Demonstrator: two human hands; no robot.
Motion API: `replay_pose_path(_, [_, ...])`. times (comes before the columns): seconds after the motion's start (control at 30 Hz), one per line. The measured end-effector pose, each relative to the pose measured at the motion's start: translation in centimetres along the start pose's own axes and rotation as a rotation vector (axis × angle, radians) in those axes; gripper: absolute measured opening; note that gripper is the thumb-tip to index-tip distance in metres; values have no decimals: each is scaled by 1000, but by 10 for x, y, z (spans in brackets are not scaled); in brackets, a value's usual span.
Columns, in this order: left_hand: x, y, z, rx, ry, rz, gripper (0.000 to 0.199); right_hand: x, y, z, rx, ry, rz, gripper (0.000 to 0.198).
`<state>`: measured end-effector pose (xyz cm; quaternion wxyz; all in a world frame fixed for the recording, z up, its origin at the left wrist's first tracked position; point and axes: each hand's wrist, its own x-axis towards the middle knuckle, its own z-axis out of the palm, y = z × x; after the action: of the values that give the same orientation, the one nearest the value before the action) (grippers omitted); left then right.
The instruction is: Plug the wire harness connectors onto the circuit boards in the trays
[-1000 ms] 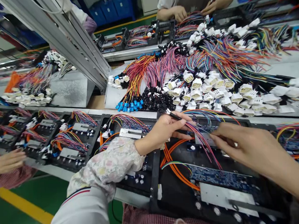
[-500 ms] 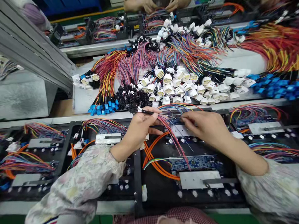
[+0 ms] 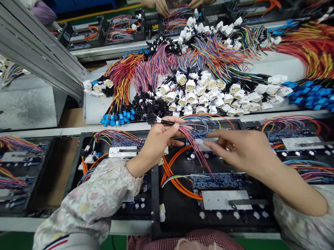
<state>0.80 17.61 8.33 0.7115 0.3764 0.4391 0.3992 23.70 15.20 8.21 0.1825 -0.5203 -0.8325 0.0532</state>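
Observation:
My left hand (image 3: 164, 136) is closed around a wire harness, its black sleeve (image 3: 167, 121) between thumb and fingers. Small black-and-white connector ends stick out to the left. Pink and red wires (image 3: 195, 149) fan down and right from this grip, over the black tray (image 3: 176, 205). To the right, the thumb and index fingertips of my right hand (image 3: 231, 146) come together at a thin grey-blue wire (image 3: 196, 135) of the same bundle. Below both hands lies a blue circuit board (image 3: 219, 181) with a metal plate (image 3: 225, 200) and orange cables (image 3: 176, 185).
Behind the hands, a shelf carries piles of white connectors (image 3: 201, 90), blue connectors (image 3: 315, 96) and coloured wires (image 3: 153, 66). Trays with wired boards flank mine. A metal post (image 3: 47, 45) slants at left. A co-worker's hands (image 3: 161, 5) work across the line.
My right hand has turned and shifted slightly right, and a thin wire that hung loose is now up near its fingertips. The far-left tray has moved left, opening a gap.

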Motion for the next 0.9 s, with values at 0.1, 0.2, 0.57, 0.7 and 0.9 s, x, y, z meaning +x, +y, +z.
replay_pose_path(0.1, [0, 0, 0, -14, 18, 1, 15, 0, 0, -5, -83, -89, -83, 41])
replay_pose_path(0.2, [0, 0, 0, -31, 43, 4, 11, 4, 10, -5, -232, 24, -61, 44])
replay_pose_path(0.57, [4, -4, -2, -55, -59, -8, 17, 4, 36, -6, -189, 61, -92, 28])
replay_pose_path(0.7, [3, -6, 1, -65, 13, -17, 17, 2, 41, -6, -94, 13, -112, 24])
replay_pose_path(0.9, [0, -6, 8, -35, 98, -5, 14, 2, 46, 5, 84, -93, -116, 16])
